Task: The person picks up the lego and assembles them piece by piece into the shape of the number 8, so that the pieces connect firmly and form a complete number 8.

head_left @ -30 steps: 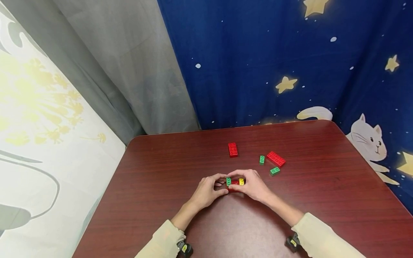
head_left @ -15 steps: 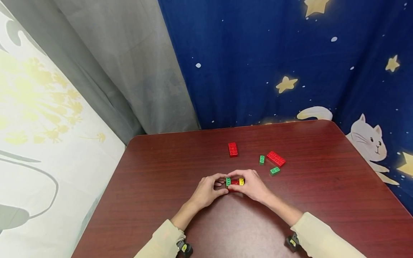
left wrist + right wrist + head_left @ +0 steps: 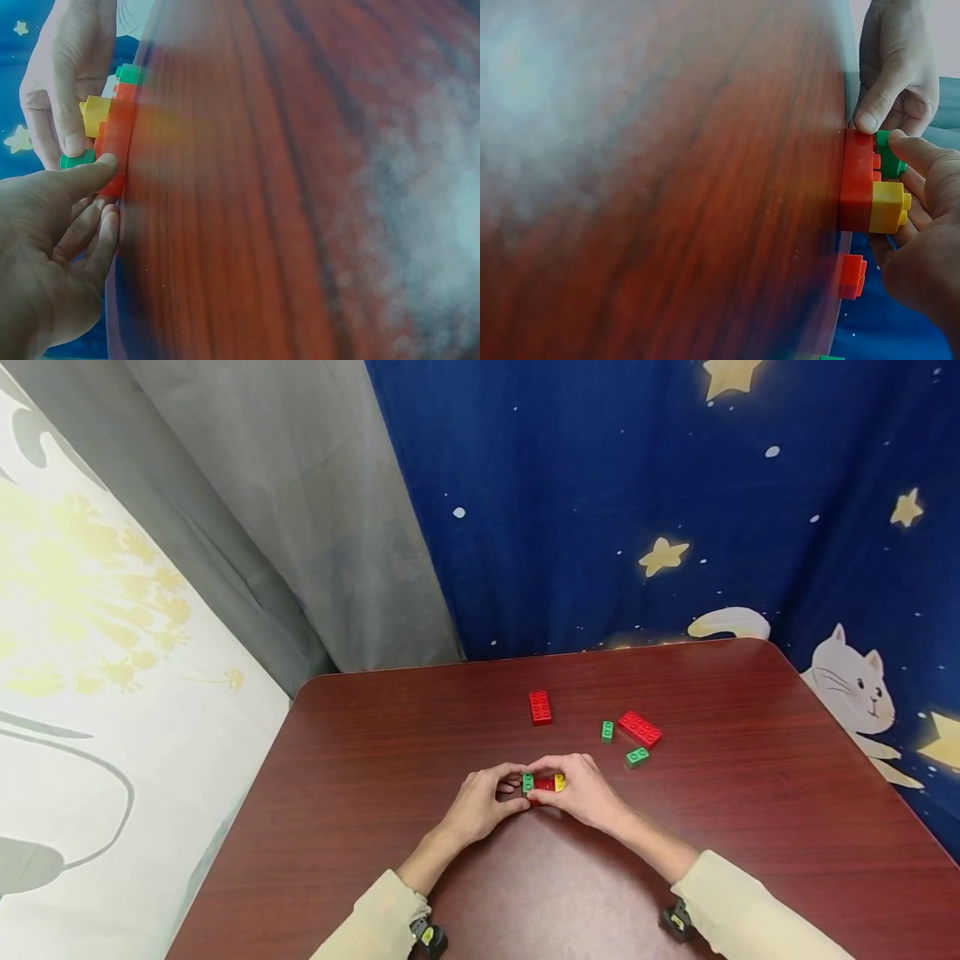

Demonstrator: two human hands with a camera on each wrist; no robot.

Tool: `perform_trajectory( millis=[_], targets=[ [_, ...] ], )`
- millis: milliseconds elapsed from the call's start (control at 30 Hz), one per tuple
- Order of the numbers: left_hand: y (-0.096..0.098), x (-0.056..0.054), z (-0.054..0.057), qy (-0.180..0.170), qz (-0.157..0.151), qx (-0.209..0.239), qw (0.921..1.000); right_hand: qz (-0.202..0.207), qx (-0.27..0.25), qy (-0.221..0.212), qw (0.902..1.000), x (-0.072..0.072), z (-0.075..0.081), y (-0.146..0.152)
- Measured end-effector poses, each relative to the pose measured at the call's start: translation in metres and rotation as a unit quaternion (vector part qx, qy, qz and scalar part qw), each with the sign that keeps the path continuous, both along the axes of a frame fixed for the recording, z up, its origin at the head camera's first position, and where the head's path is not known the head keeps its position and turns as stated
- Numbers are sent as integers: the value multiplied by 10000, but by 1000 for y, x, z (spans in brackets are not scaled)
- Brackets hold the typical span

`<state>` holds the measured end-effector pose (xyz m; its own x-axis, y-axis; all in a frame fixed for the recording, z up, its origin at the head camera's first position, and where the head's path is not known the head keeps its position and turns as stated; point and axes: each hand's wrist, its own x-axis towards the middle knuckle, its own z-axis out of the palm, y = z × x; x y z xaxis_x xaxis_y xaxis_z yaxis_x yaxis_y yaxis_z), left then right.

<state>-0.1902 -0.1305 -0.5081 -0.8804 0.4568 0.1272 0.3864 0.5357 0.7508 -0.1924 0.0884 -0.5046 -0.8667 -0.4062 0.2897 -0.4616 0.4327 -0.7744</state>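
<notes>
A red studded building brick (image 3: 856,180) rests on the table between the two hands. On its left end sits a green two-stud brick (image 3: 528,784), and a yellow brick (image 3: 886,208) stands on its right end. My left hand (image 3: 483,802) grips the red brick's left end between thumb and fingers. My right hand (image 3: 585,789) reaches over the yellow brick and pinches the green brick between thumb and fingertips. Whether the green brick is fully pressed down cannot be made out. Fingers partly cover the red brick in the head view.
Beyond the hands lie an eight-stud red brick (image 3: 540,707), another red brick (image 3: 640,728) and two small green bricks, one upright in view (image 3: 607,732) and one slanted (image 3: 637,757). The dark wooden table (image 3: 390,735) ends at curtains behind.
Both hands keep their hold and place almost unchanged. The whole head view has shifted by a hair, and the green brick appears marginally further left. The loose bricks have stayed put.
</notes>
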Motion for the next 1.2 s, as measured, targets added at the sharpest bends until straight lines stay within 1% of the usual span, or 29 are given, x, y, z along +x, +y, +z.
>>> perform_trajectory(
  millis=[200, 500, 733, 833, 967, 1100, 1200],
  targets=[
    [-1, -1, -1, 47, 13, -36, 10000, -24, -2, 29, 10000, 0, -1, -1],
    [0, 0, -1, -31, 10, -7, 10000, -104, -146, -182, 9997, 2, -3, -1],
    [0, -1, -1, -44, -12, 30, 10000, -186, 51, 92, 9998, 1, -3, -1],
    [0, -1, -1, -62, -19, 18, 10000, -199, 54, 35, 9998, 2, -2, -1],
    [0, -1, -1, -131, -24, -42, 9999, -114, -39, -59, 9999, 3, -1, 3],
    [0, -1, 0, -207, -5, -66, 9998, -134, -150, -208, 9996, 3, 1, 12],
    [-1, -1, 1, -215, 8, -62, 9997, -168, -101, -295, 9994, 4, 2, 19]
  ],
)
